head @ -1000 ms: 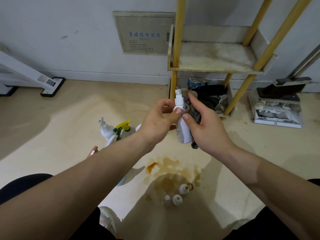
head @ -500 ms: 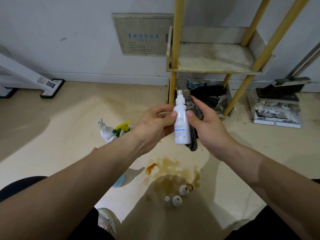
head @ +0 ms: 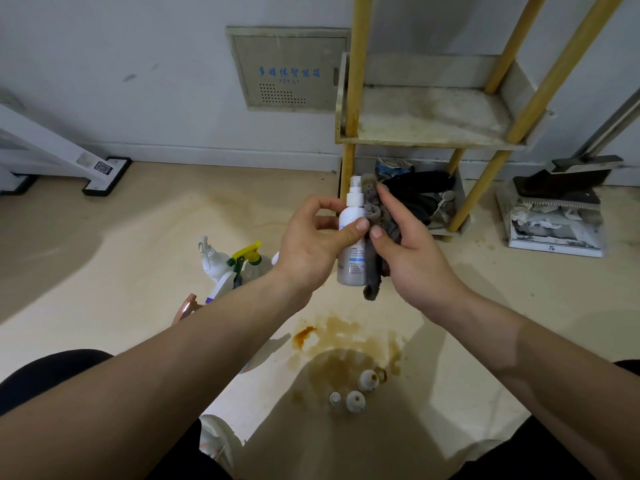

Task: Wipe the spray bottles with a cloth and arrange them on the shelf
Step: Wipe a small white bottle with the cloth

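Observation:
A small white spray bottle (head: 351,258) with a blue-printed label stands upright in mid-air in front of me. My left hand (head: 311,244) grips it from the left, thumb across its front. My right hand (head: 412,251) holds a grey cloth (head: 375,233) against the bottle's right side. Behind them stands the shelf (head: 429,112), with yellow posts and a stained grey board that carries nothing. More spray bottles (head: 235,265) stand on the floor at the left, partly hidden by my left forearm.
Three small bottles (head: 353,393) stand on a brown stain on the floor near my knees. The shelf's bottom tier holds dark clutter (head: 415,195). A dustpan with a brush (head: 554,216) lies at the right, and a white stand foot (head: 104,171) at the left.
The bottle has turned upright and a little higher between my hands. The cloth has shifted up along the bottle's right side toward its neck.

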`<action>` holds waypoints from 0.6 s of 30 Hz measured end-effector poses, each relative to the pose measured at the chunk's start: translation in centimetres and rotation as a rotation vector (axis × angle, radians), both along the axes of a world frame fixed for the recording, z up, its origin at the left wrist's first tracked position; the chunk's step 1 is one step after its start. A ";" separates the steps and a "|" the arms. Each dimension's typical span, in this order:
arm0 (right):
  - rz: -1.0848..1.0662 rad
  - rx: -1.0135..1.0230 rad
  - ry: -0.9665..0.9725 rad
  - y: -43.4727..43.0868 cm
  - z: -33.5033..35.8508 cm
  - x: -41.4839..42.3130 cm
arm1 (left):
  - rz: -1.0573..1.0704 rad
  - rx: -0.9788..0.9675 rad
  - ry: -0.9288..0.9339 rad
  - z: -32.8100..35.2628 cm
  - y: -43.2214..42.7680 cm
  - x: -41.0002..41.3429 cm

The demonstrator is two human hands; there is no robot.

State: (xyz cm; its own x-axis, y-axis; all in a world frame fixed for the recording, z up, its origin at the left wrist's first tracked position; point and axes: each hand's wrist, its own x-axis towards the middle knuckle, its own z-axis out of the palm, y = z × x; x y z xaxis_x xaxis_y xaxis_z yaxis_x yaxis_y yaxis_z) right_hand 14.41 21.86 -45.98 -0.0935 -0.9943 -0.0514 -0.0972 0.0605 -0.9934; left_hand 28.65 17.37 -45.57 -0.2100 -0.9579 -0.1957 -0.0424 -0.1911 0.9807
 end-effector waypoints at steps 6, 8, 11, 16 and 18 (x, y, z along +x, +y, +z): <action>-0.084 0.023 -0.050 -0.3 0.3 -0.5 | -0.082 0.074 0.145 -0.1 -0.1 0.3; -0.085 0.025 -0.076 -0.3 0.3 -0.4 | -0.139 0.170 0.174 0.1 -0.2 0.4; -0.074 0.002 -0.060 0.0 0.3 -0.2 | -0.240 0.230 0.179 0.0 -0.2 0.6; -0.008 -0.029 0.022 0.5 0.2 0.2 | -0.159 0.166 0.104 -0.4 0.0 0.2; 0.013 -0.037 0.011 0.5 0.3 0.1 | -0.127 0.121 0.079 -0.4 0.0 0.2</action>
State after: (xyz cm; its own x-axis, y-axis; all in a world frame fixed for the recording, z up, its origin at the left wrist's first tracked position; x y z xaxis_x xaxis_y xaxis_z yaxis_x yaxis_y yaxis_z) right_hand 14.52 22.37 -45.69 -0.0808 -0.9966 -0.0137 -0.1091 0.0225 -0.9938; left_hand 28.80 17.38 -46.01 -0.3471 -0.8931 -0.2860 0.0028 -0.3060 0.9520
